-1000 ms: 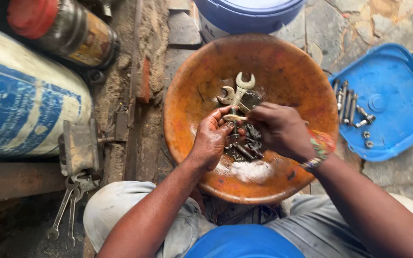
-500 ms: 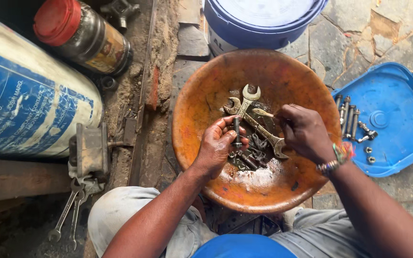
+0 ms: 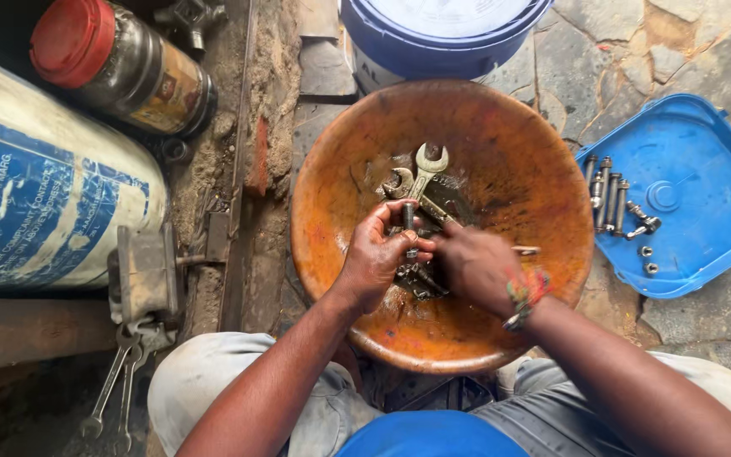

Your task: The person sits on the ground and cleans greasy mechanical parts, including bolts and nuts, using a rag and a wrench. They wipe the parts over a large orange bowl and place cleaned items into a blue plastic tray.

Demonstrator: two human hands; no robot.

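Note:
An orange round basin (image 3: 501, 135) holds several open-ended spanners (image 3: 423, 173) and other greasy metal parts in a little liquid. My left hand (image 3: 376, 254) is closed around a dark bolt (image 3: 409, 218) that stands up above the pile. My right hand (image 3: 477, 264), with a coloured band on its wrist, meets the left hand at that bolt, fingers curled on it or on a part fitted to it. What lies under my palms is hidden.
A blue square lid (image 3: 687, 195) to the right carries several bolts and nuts. A blue bucket (image 3: 442, 34) stands behind the basin. To the left lie a blue-and-white cylinder (image 3: 35, 203), a red-capped jar (image 3: 120, 63), a small vice (image 3: 145, 275) and spanners (image 3: 116, 393) on the ground.
My right hand has moved left from the spanners to join my left hand at the bolt. The view has shifted slightly.

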